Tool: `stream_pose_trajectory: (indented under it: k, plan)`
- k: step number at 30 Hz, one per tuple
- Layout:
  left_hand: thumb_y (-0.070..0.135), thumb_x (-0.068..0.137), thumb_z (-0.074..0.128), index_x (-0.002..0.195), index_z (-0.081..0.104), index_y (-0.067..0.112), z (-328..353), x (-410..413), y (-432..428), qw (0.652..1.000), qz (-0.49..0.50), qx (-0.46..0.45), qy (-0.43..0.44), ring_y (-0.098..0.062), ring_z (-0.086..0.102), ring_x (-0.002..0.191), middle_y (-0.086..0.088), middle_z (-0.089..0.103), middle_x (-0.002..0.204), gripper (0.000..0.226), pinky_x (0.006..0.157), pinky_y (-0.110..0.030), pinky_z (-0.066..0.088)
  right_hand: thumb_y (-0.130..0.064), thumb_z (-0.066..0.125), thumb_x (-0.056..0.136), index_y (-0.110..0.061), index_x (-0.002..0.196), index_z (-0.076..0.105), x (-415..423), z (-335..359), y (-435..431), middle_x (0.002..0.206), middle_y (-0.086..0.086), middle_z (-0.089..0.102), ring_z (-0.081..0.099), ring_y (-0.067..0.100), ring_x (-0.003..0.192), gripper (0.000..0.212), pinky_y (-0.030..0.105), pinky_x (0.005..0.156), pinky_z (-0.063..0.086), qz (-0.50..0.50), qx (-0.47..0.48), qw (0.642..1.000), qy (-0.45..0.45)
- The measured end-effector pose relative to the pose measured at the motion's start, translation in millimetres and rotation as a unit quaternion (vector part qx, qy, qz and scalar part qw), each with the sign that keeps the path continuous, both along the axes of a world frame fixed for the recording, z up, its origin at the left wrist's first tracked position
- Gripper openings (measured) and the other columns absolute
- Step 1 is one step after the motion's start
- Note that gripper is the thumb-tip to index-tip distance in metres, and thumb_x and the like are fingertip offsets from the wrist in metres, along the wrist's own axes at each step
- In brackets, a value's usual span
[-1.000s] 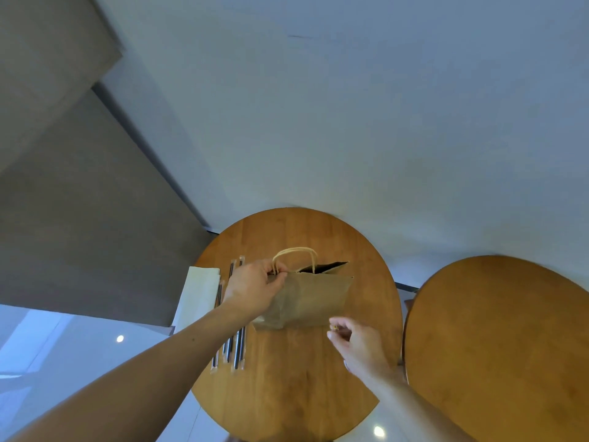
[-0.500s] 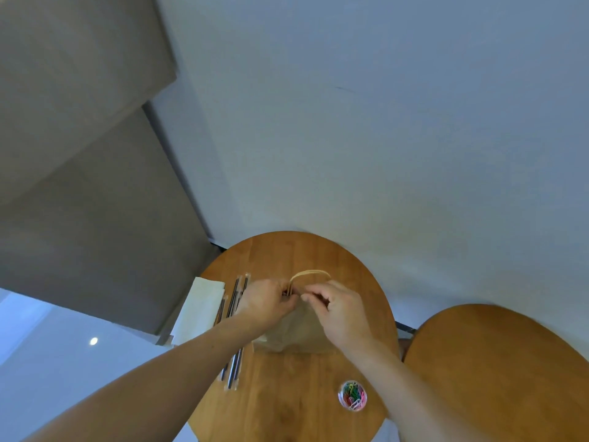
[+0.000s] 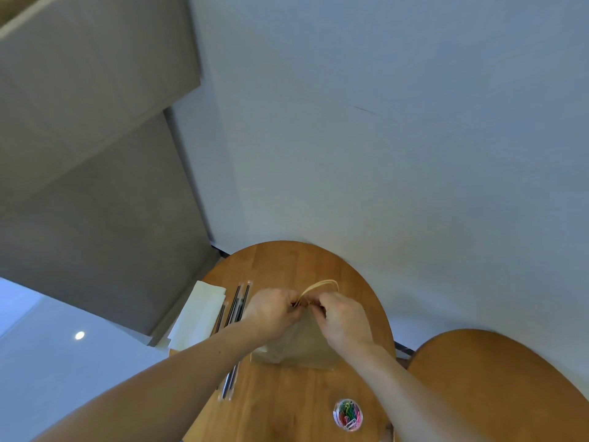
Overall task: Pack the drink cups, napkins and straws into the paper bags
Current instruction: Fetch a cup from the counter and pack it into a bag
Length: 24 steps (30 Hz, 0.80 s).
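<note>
A brown paper bag stands on the round wooden table, its twine handles sticking up. My left hand and my right hand meet at the bag's top edge and pinch it together just below the handles. The bag's mouth is hidden behind my fingers. Several black straws in clear wrappers lie to the left of the bag, partly under my left forearm. A stack of white napkins lies at the table's left edge. No cup is in view.
A small round clear tub of coloured paper clips sits near the table's front right. A second round wooden table stands to the right. A pale wall rises right behind both tables, and a grey block fills the left.
My right hand came up from the front of the table to the bag's top and now pinches it with the left. The bag's mouth, open before, is pressed together.
</note>
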<state>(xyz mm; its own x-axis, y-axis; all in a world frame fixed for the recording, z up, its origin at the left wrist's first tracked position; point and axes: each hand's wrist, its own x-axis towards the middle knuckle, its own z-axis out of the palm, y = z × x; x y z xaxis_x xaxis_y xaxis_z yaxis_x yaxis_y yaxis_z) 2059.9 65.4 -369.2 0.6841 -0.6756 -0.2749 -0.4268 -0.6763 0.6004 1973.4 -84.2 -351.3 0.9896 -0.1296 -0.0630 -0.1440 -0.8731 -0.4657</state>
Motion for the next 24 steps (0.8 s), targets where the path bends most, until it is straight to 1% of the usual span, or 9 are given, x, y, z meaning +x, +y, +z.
stream_pose_trajectory:
  k: [2,4,6,9,12,15,17,20,24]
  plan:
    - [0.025,0.093,0.056,0.063,0.044,0.032,-2.4,1.1,0.4,1.000,0.001,0.001,-0.001,-0.014,0.051,0.062,0.008,0.050,0.060,0.033,0.050,-0.023,0.029,-0.027,0.053,0.099,-0.018,0.116,0.069,1.8,-0.4,0.0,0.106,0.001,0.070,0.065,0.021,0.097,0.025,0.038,0.082,0.050,0.000,-0.004,1.000,-0.003]
    - [0.026,0.093,0.056,0.064,0.045,0.031,-3.7,2.4,0.2,1.000,0.000,0.005,-0.003,-0.014,0.051,0.062,0.008,0.051,0.061,0.032,0.049,-0.022,0.027,-0.027,0.053,0.099,-0.018,0.116,0.069,3.2,-1.1,-0.4,0.106,0.002,0.071,0.065,0.022,0.096,0.025,0.040,0.081,0.051,0.008,-0.010,1.000,-0.008]
    - [0.027,0.093,0.055,0.064,0.045,0.030,-3.9,3.9,-0.4,1.000,-0.002,0.010,-0.004,-0.014,0.050,0.063,0.008,0.051,0.062,0.031,0.049,-0.022,0.027,-0.026,0.052,0.100,-0.018,0.115,0.068,3.5,-1.8,-0.7,0.104,0.002,0.071,0.066,0.023,0.092,0.024,0.041,0.078,0.052,0.020,-0.019,1.000,-0.010]
    - [0.028,0.094,0.054,0.060,0.040,0.033,-3.5,4.8,-0.9,1.000,-0.001,0.006,-0.006,-0.012,0.049,0.061,0.009,0.048,0.059,0.037,0.048,-0.021,0.026,-0.025,0.052,0.100,-0.017,0.113,0.068,2.4,-3.7,-1.6,0.098,0.002,0.073,0.068,0.023,0.085,0.022,0.041,0.072,0.054,0.026,-0.025,0.999,-0.022]
    - [0.029,0.095,0.054,0.062,0.042,0.033,-3.3,4.9,-1.2,1.000,-0.005,0.004,-0.004,-0.013,0.049,0.062,0.009,0.049,0.061,0.036,0.050,-0.023,0.028,-0.028,0.050,0.101,-0.017,0.115,0.066,3.5,-5.7,-2.6,0.099,0.002,0.072,0.068,0.023,0.085,0.024,0.039,0.073,0.053,0.029,-0.034,0.999,-0.010]
    - [0.029,0.095,0.053,0.061,0.041,0.033,-3.9,4.1,-1.7,1.000,0.001,0.000,-0.008,-0.012,0.050,0.061,0.010,0.049,0.060,0.036,0.049,-0.023,0.027,-0.030,0.048,0.101,-0.017,0.116,0.065,6.7,-6.5,-3.4,0.101,0.001,0.071,0.067,0.021,0.089,0.026,0.037,0.076,0.052,0.030,-0.038,0.999,0.005]
    - [0.029,0.095,0.054,0.063,0.045,0.032,-4.2,3.8,-1.4,1.000,0.003,-0.001,-0.006,-0.014,0.052,0.062,0.008,0.053,0.062,0.033,0.050,-0.024,0.030,-0.030,0.049,0.101,-0.017,0.117,0.064,7.4,-6.6,-4.1,0.102,0.000,0.071,0.066,0.020,0.089,0.025,0.037,0.076,0.052,0.030,-0.035,0.999,0.005]
    - [0.030,0.095,0.054,0.072,0.054,0.029,-4.7,3.5,-0.5,1.000,0.006,-0.002,-0.001,-0.017,0.057,0.066,0.005,0.059,0.067,0.022,0.055,-0.029,0.037,-0.029,0.051,0.100,-0.017,0.116,0.064,7.0,-7.8,-5.2,0.102,0.000,0.071,0.067,0.020,0.089,0.024,0.036,0.077,0.053,0.028,-0.028,0.999,0.008]
    - [0.032,0.095,0.054,0.076,0.057,0.027,-6.7,3.1,-1.2,1.000,0.010,-0.008,-0.012,-0.015,0.057,0.064,0.008,0.055,0.064,0.020,0.052,-0.026,0.033,-0.029,0.057,0.097,-0.020,0.111,0.068,8.0,-7.6,-4.4,0.099,-0.004,0.071,0.067,0.015,0.090,0.020,0.034,0.078,0.054,-0.016,0.017,1.000,0.013]
